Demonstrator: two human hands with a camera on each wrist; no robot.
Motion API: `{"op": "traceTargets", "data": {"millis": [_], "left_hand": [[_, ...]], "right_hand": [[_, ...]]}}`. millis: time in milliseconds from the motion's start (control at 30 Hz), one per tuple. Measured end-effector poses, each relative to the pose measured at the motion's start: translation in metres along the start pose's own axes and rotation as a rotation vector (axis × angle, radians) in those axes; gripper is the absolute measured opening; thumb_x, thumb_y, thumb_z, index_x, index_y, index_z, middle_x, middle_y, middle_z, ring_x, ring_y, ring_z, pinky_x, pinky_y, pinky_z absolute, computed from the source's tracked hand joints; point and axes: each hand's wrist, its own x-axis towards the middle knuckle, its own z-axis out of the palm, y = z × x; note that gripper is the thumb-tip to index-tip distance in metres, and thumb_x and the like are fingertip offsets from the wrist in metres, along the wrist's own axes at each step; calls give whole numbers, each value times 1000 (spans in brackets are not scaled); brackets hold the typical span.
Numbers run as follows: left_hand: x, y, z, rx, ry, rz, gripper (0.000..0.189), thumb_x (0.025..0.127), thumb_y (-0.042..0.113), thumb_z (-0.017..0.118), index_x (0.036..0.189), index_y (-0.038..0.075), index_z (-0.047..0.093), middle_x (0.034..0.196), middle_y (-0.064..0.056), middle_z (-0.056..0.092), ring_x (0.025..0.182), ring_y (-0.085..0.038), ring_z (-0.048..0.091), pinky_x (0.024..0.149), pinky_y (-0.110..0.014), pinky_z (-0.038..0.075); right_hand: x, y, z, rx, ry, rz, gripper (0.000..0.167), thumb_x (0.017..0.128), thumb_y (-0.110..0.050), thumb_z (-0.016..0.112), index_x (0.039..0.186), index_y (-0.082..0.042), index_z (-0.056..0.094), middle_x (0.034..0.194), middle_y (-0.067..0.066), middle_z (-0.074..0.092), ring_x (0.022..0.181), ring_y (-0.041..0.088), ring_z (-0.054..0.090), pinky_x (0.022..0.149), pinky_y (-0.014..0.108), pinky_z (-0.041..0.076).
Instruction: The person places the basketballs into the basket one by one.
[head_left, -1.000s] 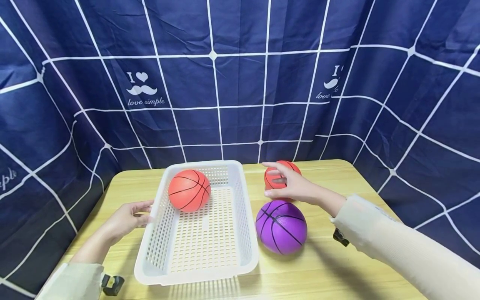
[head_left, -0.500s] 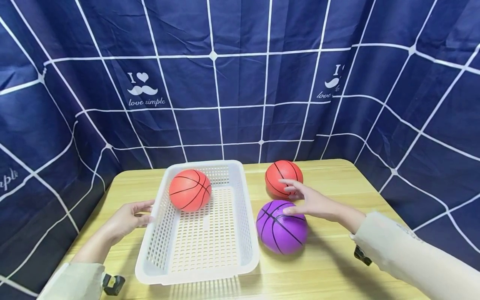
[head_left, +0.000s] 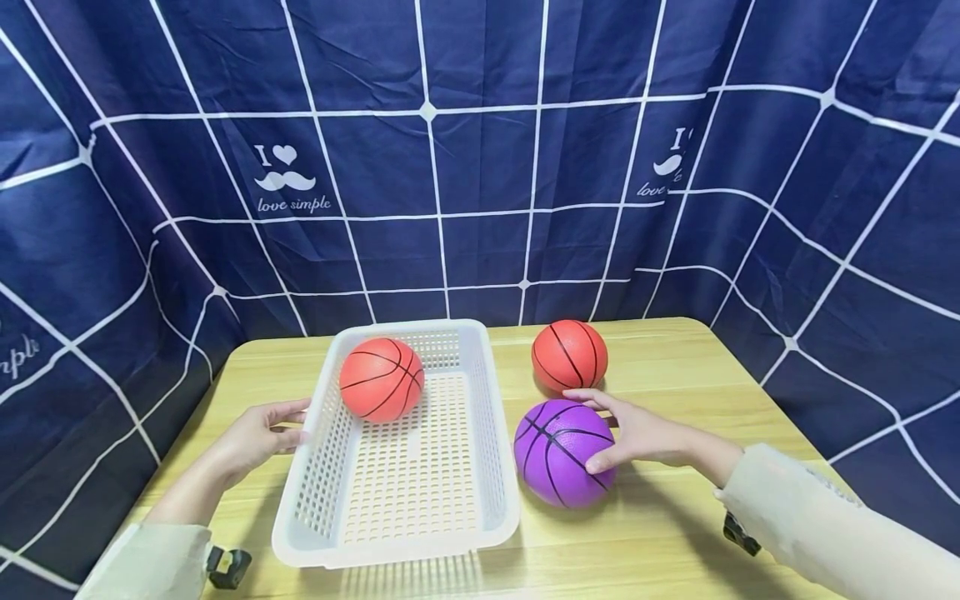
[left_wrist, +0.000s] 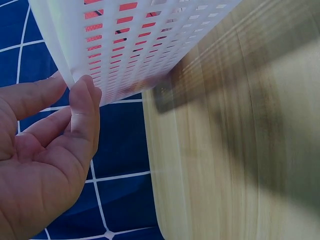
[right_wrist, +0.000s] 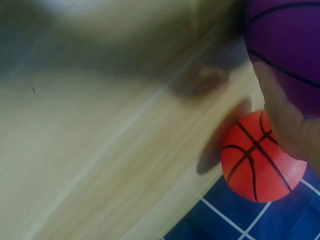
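Wooden table (head_left: 652, 358), left fingers (left_wrist: 82, 110) pinching basket (head_left: 412, 552); right fingers (head_left: 611, 457), spread, lowered to purple ball (head_left: 557, 458)

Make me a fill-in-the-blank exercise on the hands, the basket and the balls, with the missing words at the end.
1. The left hand holds the rim of the basket, whose colour is ____.
2. The right hand is on the purple ball, whose lines are coloured ____.
3. Besides the red ball in the basket, the number of balls outside it is ____.
4. In the head view, the purple ball lies to the ____ of the basket.

Missing words: white; black; two; right.
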Motion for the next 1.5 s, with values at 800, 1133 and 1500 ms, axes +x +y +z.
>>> {"op": "traceTargets", "data": {"millis": [800, 1133, 1500], "left_hand": [[-1, 0, 1, 5, 9, -6, 60, 88, -4, 61, 138, -17, 32, 124, -34, 50, 99, -32, 62, 81, -42, 55], [-1, -1, 2, 22, 18, -8, 59, 88, -4, 61, 138, -16, 32, 124, -34, 51, 99, -34, 62, 81, -42, 55], [1, -1, 2, 26, 26, 1, 58, 88, -5, 61, 138, -16, 33, 122, -33, 53, 98, -33, 62, 81, -43, 55]], "right_hand": [[-5, -12, -7, -82, 78, -47, 87, 70, -10, 81, 142, -12, 32, 129, 25, 40, 109, 39, 51, 76, 41, 55], [4, -63, -26, -128, 130, -86, 86, 71, -13, 82, 143, -18, 34, 130, 22, 40, 111, 42, 49, 75, 41, 56], [29, -111, -19, -68, 106, -115, 89, 71, -14, 82, 144, -20, 31, 131, 22, 42, 106, 40, 55, 78, 46, 55]]}}
